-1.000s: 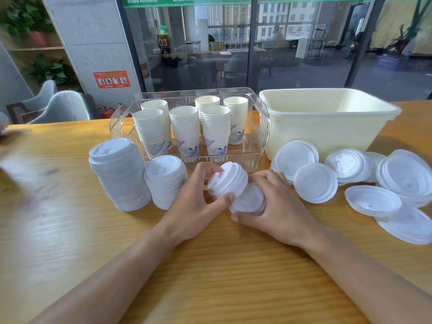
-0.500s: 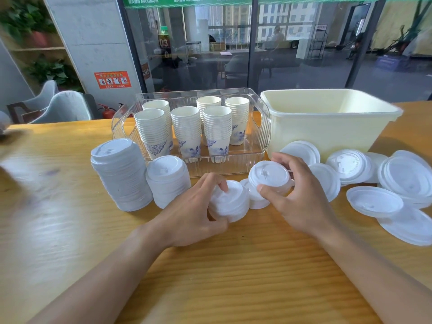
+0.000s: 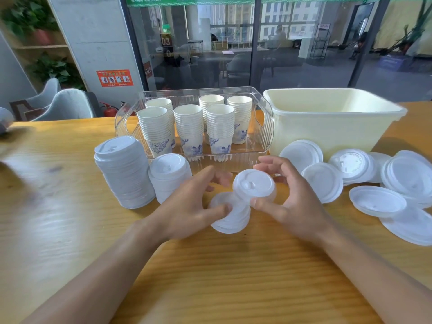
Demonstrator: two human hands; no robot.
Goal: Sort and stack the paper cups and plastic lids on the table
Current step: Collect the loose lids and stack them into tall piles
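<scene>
- Two stacks of lids already stand at the left of the table (image 3: pixel 70 230): the tall lid stack (image 3: pixel 124 171) and beside it the shorter lid stack (image 3: pixel 169 176), kept just in front of the clear bin (image 3: pixel 264 127), I judge so each size has its own pile.
- My left hand (image 3: pixel 187 211) curls thumb and fingers round the small lid pile (image 3: pixel 230 216) on the wood, steadying it so it will not slide.
- My right hand (image 3: pixel 294 202) pinches a single lid (image 3: pixel 254 183) by its rim, thumb below and fingers above, held a little above and right of that pile so it can drop on squarely.
- The paper cups (image 3: pixel 189 129) sit nested in columns inside the clear bin, so that half looks done.
- The loose lids (image 3: pixel 378 183) lie scattered at my right before the cream tub (image 3: pixel 327 127), not yet sorted.
</scene>
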